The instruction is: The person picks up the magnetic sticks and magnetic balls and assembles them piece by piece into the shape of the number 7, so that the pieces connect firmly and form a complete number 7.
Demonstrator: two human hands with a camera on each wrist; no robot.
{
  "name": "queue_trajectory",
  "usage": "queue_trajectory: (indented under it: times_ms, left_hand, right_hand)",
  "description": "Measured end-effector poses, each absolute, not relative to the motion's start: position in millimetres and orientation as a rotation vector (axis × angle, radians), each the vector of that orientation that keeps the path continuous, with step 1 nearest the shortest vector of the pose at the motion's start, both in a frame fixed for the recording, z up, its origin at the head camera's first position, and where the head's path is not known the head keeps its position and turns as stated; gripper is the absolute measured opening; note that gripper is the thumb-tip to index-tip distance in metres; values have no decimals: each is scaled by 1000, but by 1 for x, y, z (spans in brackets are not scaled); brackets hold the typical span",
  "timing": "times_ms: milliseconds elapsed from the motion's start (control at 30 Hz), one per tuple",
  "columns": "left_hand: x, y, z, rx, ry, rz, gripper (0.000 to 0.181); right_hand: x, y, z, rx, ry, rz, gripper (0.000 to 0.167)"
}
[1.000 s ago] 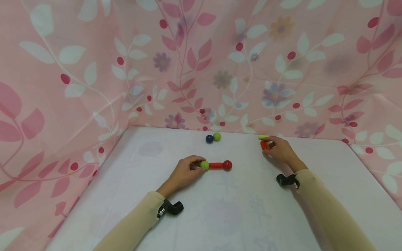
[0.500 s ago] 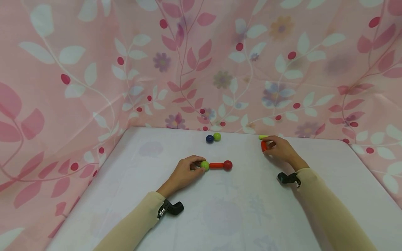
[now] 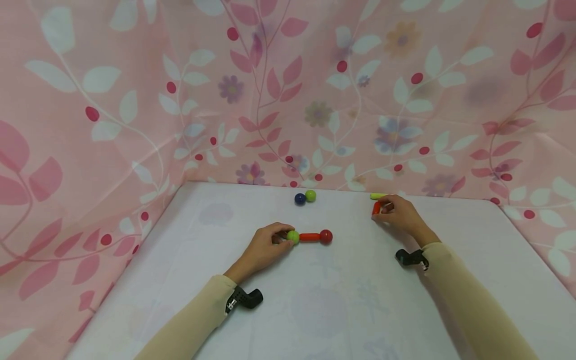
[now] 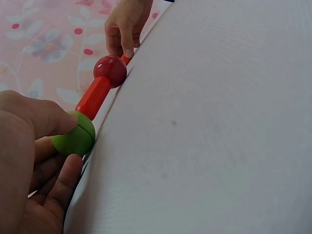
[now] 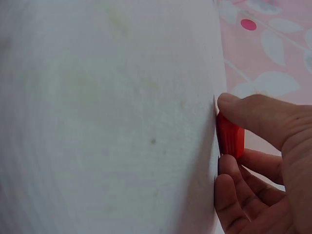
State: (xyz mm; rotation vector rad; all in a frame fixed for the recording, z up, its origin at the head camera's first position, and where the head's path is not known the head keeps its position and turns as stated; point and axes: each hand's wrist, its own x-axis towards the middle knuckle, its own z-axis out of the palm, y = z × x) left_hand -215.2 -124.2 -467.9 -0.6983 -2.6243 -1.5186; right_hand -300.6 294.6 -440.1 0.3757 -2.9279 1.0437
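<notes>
My left hand (image 3: 266, 246) pinches a light green ball (image 4: 75, 136) with a groove across it, between thumb and fingers. A red rod (image 3: 309, 236) runs from that ball to a dark red ball (image 3: 326, 236), the three joined in a line on the table. Farther back on the right, my right hand (image 3: 402, 216) holds a second red rod (image 5: 231, 135) between thumb and fingers, low at the tabletop. Just behind that hand lies a yellow-green stick (image 3: 378, 196), its right end hidden by the fingers.
A dark blue ball (image 3: 300, 199) and another green ball (image 3: 310, 195) sit side by side near the back edge of the white table (image 3: 216, 295). Beyond that edge hangs a pink floral curtain (image 3: 288, 100).
The red rod in my right hand has turned a little, its near end swinging left. My left hand and the joined pieces have stayed in place.
</notes>
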Motion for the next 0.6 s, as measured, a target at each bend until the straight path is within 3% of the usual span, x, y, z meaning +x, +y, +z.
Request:
queue_trajectory:
  times_ms: [267, 600]
  left_hand:
    - [-215, -125, -467, -691, -2634, -1500, 32]
    - [-214, -124, -467, -712, -2612, -1515, 32]
  right_hand:
    - [-297, 292, -438, 385, -2902, 1040, 48]
    - [-294, 292, -443, 333, -2875, 1047, 51]
